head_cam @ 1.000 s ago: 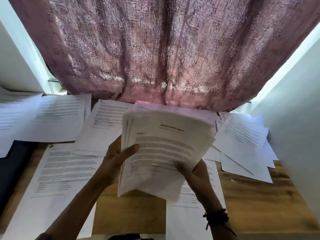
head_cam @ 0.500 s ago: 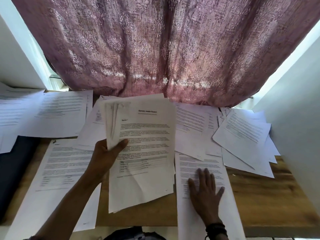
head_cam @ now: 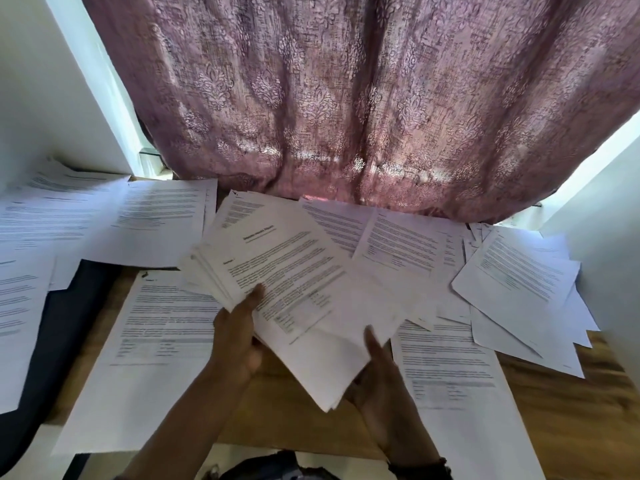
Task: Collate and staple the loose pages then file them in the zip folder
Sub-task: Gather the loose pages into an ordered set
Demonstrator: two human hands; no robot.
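Stack of pages [head_cam: 298, 285] held over the wooden desk [head_cam: 554, 403], above the loose sheets [head_cam: 519, 282] spread across it, in front of the pink curtain [head_cam: 346, 98].

Orientation: long axis runs diagonally, far-left to near-right. Title end points away and left; one bottom corner points toward the person.

Appearance: white sheets, black printed text, a heading, a small table low on the top page. Left edges fanned and uneven. Slightly blurred.

Left hand [head_cam: 239, 341]: thumb clamped on the left edge, fingers underneath.

Right hand [head_cam: 377, 372]: thumb over the near-right edge, fingers hidden below.
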